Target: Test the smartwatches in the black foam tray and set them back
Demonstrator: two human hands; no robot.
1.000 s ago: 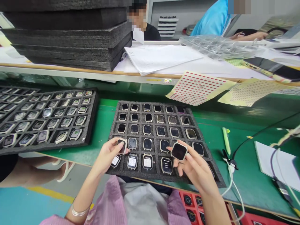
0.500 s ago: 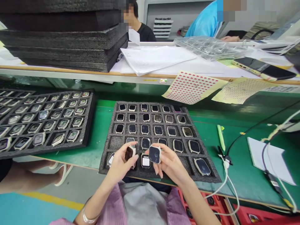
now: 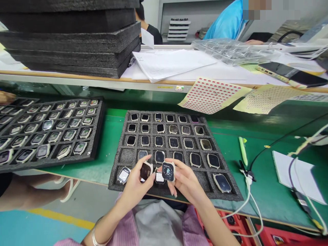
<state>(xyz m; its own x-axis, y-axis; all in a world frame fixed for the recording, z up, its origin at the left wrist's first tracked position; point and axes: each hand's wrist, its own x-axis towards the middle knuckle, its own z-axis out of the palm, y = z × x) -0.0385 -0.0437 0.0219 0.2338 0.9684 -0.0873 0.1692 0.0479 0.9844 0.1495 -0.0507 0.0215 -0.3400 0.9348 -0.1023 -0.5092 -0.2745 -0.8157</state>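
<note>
My left hand (image 3: 139,181) is closed on a smartwatch body (image 3: 146,171) with a dark screen, pinched between thumb and fingers. In my right hand (image 3: 185,179) is a second smartwatch body (image 3: 168,171), its screen lit with a watch face and turned towards me. Both are held over the front of a black foam tray (image 3: 123,156), whose compartments hold rows of strapless watches. Just beyond my fingers, a watch with a lit white screen (image 3: 160,177) lies in the front row. Another lit watch (image 3: 124,175) sits left of my left hand.
A second foam tray (image 3: 96,136) full of watches lies to the left, with part of another person's hand (image 3: 6,98) at its far edge. A green pen (image 3: 243,151) and cables (image 3: 248,181) lie right. Stacked black foam (image 3: 77,44) stands on the shelf.
The watch in my right hand was dark and now shows a lit face. My left hand has turned its watch's screen more towards me. Another person's hand has appeared at far left.
</note>
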